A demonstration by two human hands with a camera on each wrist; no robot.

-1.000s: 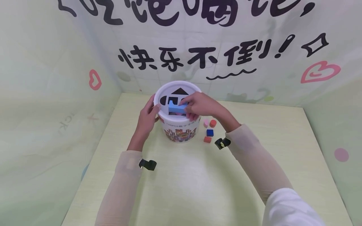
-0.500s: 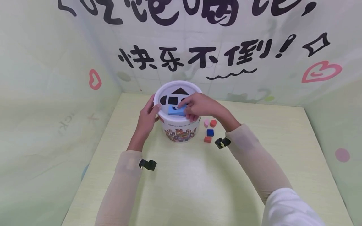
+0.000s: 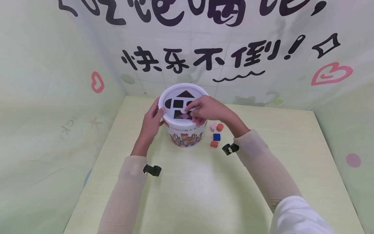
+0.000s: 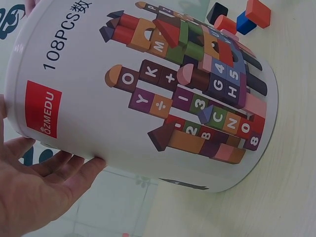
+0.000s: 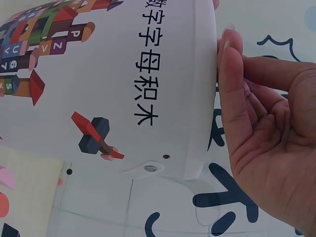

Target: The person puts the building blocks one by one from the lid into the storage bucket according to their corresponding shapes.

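Note:
A white toy-block bucket [image 3: 186,136] printed with a block castle stands upright on the table. Its white lid [image 3: 170,117] has black shaped cutouts: a triangle, a half circle, a square, a partly covered round one and a long rectangle [image 3: 177,115]. Through the rectangle a pinkish block [image 3: 185,116] shows inside. My left hand [image 3: 152,122] grips the bucket's left side, thumb at the lid rim and fingers on the wall [image 4: 148,128]. Over the lid's right part hovers my right hand [image 3: 207,108], fingers loosely bent, no block visible in them; some fingers lie at the rim.
Right of the bucket lie a pink block [image 3: 213,127], a red cylinder [image 3: 220,127], a blue block [image 3: 217,137] and an orange-red block [image 3: 214,144]. A lettered sheet [image 3: 193,60] hangs behind the pale table [image 3: 187,191].
The light blue block under my right hand sank into the rectangular cutout and is out of sight. Both hands stay in about the same place.

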